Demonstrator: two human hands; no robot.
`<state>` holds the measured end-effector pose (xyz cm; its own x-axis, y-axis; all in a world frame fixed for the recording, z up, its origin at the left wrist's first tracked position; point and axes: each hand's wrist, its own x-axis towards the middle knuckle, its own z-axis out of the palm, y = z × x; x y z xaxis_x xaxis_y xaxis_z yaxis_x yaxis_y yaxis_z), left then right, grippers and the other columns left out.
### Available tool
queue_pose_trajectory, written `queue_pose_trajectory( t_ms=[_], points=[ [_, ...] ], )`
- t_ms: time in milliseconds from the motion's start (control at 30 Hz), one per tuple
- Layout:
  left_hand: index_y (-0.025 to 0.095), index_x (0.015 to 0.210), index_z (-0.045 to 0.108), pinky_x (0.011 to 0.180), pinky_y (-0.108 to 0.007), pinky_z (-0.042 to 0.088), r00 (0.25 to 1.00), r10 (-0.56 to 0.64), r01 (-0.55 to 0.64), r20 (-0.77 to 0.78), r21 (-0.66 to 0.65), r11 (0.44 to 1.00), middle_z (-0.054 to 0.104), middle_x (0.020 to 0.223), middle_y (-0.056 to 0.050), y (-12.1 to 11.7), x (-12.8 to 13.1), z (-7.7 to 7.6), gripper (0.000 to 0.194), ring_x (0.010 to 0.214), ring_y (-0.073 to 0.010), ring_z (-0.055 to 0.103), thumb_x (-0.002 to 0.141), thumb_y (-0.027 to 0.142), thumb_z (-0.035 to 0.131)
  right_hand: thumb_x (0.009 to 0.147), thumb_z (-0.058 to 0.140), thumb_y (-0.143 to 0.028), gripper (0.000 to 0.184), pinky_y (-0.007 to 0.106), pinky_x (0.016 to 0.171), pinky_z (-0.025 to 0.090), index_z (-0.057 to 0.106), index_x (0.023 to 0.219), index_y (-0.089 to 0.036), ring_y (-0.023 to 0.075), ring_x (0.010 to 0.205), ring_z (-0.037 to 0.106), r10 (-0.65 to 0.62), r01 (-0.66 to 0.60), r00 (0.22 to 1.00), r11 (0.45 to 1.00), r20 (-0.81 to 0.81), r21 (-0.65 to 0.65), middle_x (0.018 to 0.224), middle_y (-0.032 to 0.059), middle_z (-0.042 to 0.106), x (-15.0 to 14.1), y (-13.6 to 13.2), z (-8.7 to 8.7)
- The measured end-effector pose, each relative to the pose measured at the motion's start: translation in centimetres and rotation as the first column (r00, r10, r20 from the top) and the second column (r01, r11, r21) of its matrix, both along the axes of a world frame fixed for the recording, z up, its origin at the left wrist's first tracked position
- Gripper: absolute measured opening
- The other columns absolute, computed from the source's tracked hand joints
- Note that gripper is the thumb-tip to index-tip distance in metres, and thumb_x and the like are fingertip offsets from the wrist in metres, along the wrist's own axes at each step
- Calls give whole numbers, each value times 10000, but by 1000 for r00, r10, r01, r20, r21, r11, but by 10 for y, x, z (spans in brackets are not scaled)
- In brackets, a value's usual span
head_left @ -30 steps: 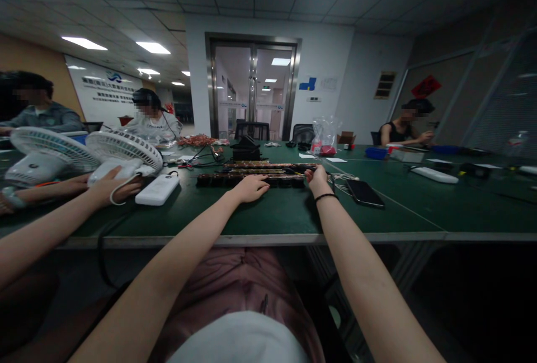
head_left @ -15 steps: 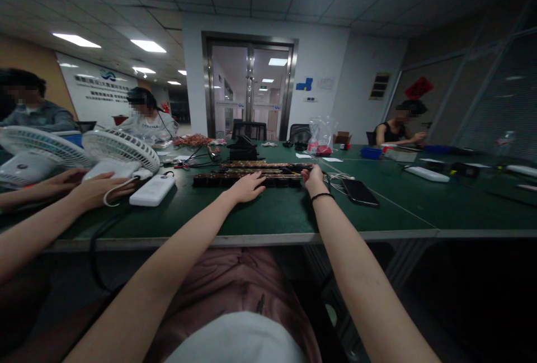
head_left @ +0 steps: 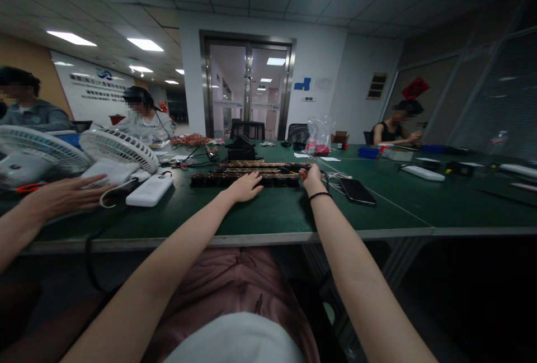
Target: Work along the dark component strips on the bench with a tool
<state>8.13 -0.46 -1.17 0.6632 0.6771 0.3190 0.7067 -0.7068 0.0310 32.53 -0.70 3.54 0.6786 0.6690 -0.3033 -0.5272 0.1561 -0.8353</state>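
Observation:
A bundle of long, thin strips [head_left: 277, 177] with coppery glints lies crosswise on the green table, with black pieces along its near edge. My left hand [head_left: 245, 187] rests flat on the near side of the strips, its fingers stretched out. At their right end, my right hand [head_left: 311, 177] is closed, fingers bent round a slim dark tool [head_left: 296, 167] that points left over the strips. The tool's kind is too small and dark to tell. White cable [head_left: 339, 178] and a black phone [head_left: 357, 191] lie just right of that hand.
Left of me are a white power bank [head_left: 150, 190], two white fans [head_left: 119, 150] and another person's hand [head_left: 62, 198]. A black box-like object [head_left: 242, 149] and copper wire [head_left: 189, 140] lie beyond the strips. People sit across the table [head_left: 403, 206].
The neighbouring person's hands have shifted at the left; one now reaches out flat beside the fan. My own hands stay nearly where they were, and the view has shifted slightly.

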Motion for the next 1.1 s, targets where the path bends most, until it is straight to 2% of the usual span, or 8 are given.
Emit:
queue_pose_trajectory(
  t_ms=[233,533,733,900,1100],
  points=[
    [126,1493,469,1234,-427,243,1000,8,-8,-8,-10,1000,310,1611,-169,-1,0,1,586,1501,-281,301,1030,462,340,942,479,-243,101,102,353,333,520,868,-188,57,418,515,-58,59,998,997,-19,48,586,-35,570,2,-4,7],
    [198,1500,473,1229,-447,244,999,-33,33,-4,-3,999,306,1622,-125,-3,-1,2,539,1512,-264,279,1035,439,345,929,455,-227,74,96,347,334,513,886,-208,57,413,478,-147,148,989,989,-21,8,574,-64,510,4,-5,8],
    [176,1499,478,1231,-441,232,999,-18,16,-41,-31,999,298,1630,-122,-10,1,9,533,1518,-275,261,1041,410,338,928,475,-226,52,99,385,382,525,921,-214,66,443,487,-162,162,986,987,-30,10,580,-63,523,3,-4,5],
    [223,1474,513,1224,-443,249,998,-28,28,-49,-6,1000,321,1626,-89,-10,1,10,508,1508,-274,293,1042,419,330,932,465,-223,78,96,383,368,511,870,-211,61,441,475,-161,161,987,987,-23,26,578,-60,515,4,-3,4],
    [211,1463,530,1230,-459,242,998,-21,20,-58,-12,1000,324,1622,-86,-12,1,11,509,1505,-291,295,1044,416,325,937,458,-242,58,106,392,384,500,902,-222,70,458,505,-162,162,987,987,10,9,582,-61,512,4,-3,3]
  ],
)
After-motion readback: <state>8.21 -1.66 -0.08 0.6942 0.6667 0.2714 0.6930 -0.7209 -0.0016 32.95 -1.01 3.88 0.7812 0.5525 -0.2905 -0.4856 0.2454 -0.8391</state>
